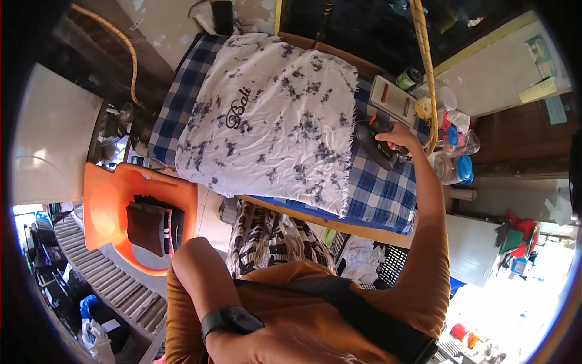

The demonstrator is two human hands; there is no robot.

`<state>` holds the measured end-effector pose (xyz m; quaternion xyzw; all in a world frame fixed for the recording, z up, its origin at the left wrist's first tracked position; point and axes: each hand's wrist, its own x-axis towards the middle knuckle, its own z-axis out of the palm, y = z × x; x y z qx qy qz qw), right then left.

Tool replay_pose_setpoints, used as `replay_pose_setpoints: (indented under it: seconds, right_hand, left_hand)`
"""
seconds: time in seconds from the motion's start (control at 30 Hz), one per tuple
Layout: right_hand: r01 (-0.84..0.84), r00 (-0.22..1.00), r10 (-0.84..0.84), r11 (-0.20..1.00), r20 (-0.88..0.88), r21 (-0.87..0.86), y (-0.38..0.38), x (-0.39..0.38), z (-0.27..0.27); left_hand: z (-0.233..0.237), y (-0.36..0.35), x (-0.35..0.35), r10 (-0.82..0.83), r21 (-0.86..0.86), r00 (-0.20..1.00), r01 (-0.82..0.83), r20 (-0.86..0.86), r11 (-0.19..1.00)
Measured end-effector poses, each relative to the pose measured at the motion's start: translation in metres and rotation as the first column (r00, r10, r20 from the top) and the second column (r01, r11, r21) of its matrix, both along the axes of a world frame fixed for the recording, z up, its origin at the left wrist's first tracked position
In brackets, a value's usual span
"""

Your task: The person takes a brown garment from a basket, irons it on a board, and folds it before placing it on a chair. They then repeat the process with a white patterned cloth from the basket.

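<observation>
My right hand (pixel 401 138) is wrapped round the handle of a dark clothes iron (pixel 374 148). The iron rests on a blue-and-white checked cloth (pixel 379 188), just right of a white fringed cloth. Grey-black blotches and the word "Bali" mark this white cloth (pixel 279 133), which lies spread over the checked one with slight wrinkles. My left arm, with a dark watch on its wrist, is bent across my body. Close to my chest at the bottom edge is my left hand (pixel 291 347); its fingers are not clearly visible.
An orange chair (pixel 109 200) on the left holds folded dark clothes (pixel 145 227). Below the table, a black basket (pixel 391 267) contains white laundry. Beyond the iron are a pale tray (pixel 394 97) and plastic containers (pixel 445 167). A yellow cord (pixel 427 60) hangs near my right hand.
</observation>
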<state>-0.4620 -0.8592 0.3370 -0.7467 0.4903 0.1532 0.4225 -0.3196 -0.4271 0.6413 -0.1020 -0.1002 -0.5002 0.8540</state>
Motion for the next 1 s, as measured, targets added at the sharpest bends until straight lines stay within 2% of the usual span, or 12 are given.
replay_pose_setpoints:
  seconds: [0.07,0.13,0.27,0.3,0.33,0.37,0.4,0.47,0.57,0.67,0.77,1.0]
  right_hand:
    - [0.061,0.993,-0.064,0.998,-0.097,-0.033,0.021,0.011,0.003]
    - [0.212,0.976,-0.187,0.941,0.115,-0.263,0.094,0.039,0.026]
    - [-0.127,0.976,0.152,0.979,0.155,-0.161,0.180,0.071,0.050]
    - [-0.209,0.948,0.257,0.948,0.188,-0.239,0.206,0.078,0.034]
    - [-0.294,0.942,0.331,0.900,0.064,-0.322,0.230,0.087,0.005]
    - [-0.333,0.934,0.356,0.898,0.028,-0.286,0.254,0.100,-0.008]
    - [-0.370,0.924,0.381,0.896,-0.003,-0.244,0.273,0.109,-0.015]
    - [-0.317,0.931,0.352,0.913,0.102,-0.258,0.290,0.111,-0.018]
    - [-0.162,0.980,0.190,0.939,0.063,-0.304,0.276,0.091,-0.017]
    - [0.083,0.996,-0.090,0.921,0.000,-0.381,0.234,0.047,-0.010]
    - [0.377,0.926,-0.352,0.874,0.136,-0.306,0.184,0.003,-0.020]
    - [0.426,0.889,-0.368,0.882,0.272,-0.201,0.213,0.071,0.002]
  left_hand:
    - [0.000,0.009,0.003,0.074,0.045,0.997,-0.073,-0.024,0.996]
    - [-0.005,0.017,0.013,0.148,0.062,0.989,-0.146,-0.028,0.987]
    - [-0.052,0.015,0.100,0.168,-0.217,0.624,0.003,0.763,0.976]
    - [-0.063,0.005,0.094,0.317,-0.001,0.639,-0.444,0.701,0.896]
    - [-0.078,-0.006,0.089,0.460,0.249,0.581,-0.762,0.671,0.598]
    - [-0.102,-0.036,0.112,0.613,0.106,0.367,-0.902,0.699,0.419]
    - [-0.145,-0.050,0.146,0.423,-0.083,-0.017,-0.987,0.906,0.137]
    - [-0.222,-0.065,0.186,-0.038,-0.086,-0.087,-0.996,0.996,0.023]
    - [-0.375,-0.027,0.258,-0.544,-0.357,-0.303,-0.934,0.782,0.007]
    - [-0.477,0.033,0.312,-0.673,-0.347,-0.173,-0.929,0.719,-0.132]
    - [-0.494,0.058,0.333,-0.788,-0.274,0.130,-0.893,0.602,-0.356]
    - [-0.464,0.069,0.355,-0.811,-0.256,0.015,-0.945,0.585,-0.202]
